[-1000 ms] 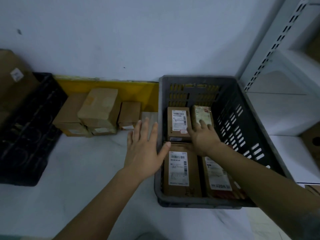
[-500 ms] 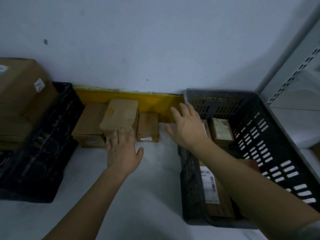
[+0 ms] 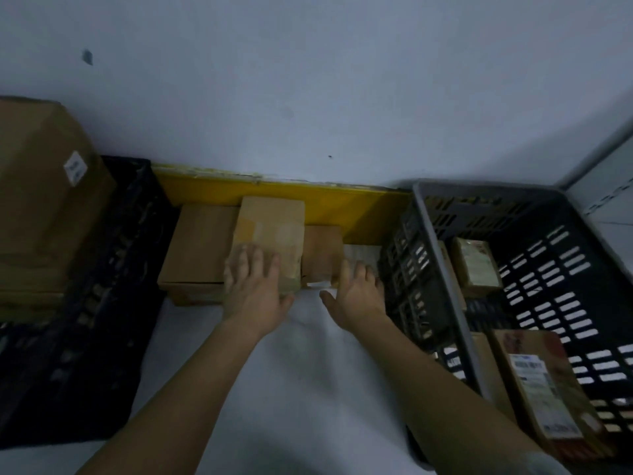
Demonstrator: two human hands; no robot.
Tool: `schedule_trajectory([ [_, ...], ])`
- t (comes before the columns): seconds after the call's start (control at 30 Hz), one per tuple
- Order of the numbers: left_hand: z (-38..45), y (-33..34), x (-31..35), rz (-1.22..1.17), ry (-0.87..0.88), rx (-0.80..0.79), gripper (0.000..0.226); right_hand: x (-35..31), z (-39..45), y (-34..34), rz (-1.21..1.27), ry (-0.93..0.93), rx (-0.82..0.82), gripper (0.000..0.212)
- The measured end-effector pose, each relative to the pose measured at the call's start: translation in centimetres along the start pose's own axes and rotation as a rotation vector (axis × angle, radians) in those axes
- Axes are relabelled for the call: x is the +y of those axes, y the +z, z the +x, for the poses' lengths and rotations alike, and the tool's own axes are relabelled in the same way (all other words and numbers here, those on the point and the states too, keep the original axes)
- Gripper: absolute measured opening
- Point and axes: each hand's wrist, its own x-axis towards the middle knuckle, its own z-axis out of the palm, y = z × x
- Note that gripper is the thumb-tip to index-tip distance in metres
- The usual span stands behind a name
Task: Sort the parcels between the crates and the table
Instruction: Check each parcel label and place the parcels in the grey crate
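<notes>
You are mid-sort. Your left hand (image 3: 255,291) lies flat, fingers spread, on the taped box (image 3: 270,241) stacked among a few parcels on the white table (image 3: 274,389) by the wall. Your right hand (image 3: 356,294), fingers straight and holding nothing, reaches beside the small box (image 3: 322,252) and a pale packet (image 3: 361,253). The grey crate (image 3: 442,255) to your right holds at least three labelled parcels; the black crate (image 3: 85,303) to your left carries a big carton (image 3: 41,200). Judging by this, much sorting remains.

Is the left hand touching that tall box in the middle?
Touching. The head view shows the left hand lying flat, fingers spread on the tall box.
</notes>
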Motion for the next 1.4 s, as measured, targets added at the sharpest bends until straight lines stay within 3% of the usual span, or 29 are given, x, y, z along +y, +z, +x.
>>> schedule_trajectory([
  [0.33,2.4,1.9,-2.4,0.037,0.027,0.071,0.069,-2.4,6.8,4.1,0.03,0.059,-0.172,0.094],
  [0.47,2.2,2.9,-3.0,0.033,0.042,0.12,0.067,-2.9,8.6,5.3,0.128,0.097,-0.14,0.085],
  [0.67,2.0,3.2,-3.4,0.038,0.048,0.125,0.066,-3.1,9.2,5.9,0.256,0.121,-0.113,0.097],
  [0.97,1.7,2.0,-3.0,-0.038,0.0,-0.018,0.092,0.3,6.5,5.5,0.375,0.22,-0.06,0.098],
  [1.17,1.9,-0.8,-0.6,-0.067,0.005,0.062,0.094,1.4,1.8,0.7,0.554,0.195,0.148,0.1],
  [1.3,0.2,-3.0,3.0,-0.302,0.059,0.139,0.092,0.3,-3.2,-2.6,0.665,0.143,0.245,0.104],
  [1.4,-1.9,-5.2,5.3,-0.606,0.042,0.073,0.088,-0.2,-7.9,-5.0,0.634,0.031,0.412,0.101],
])
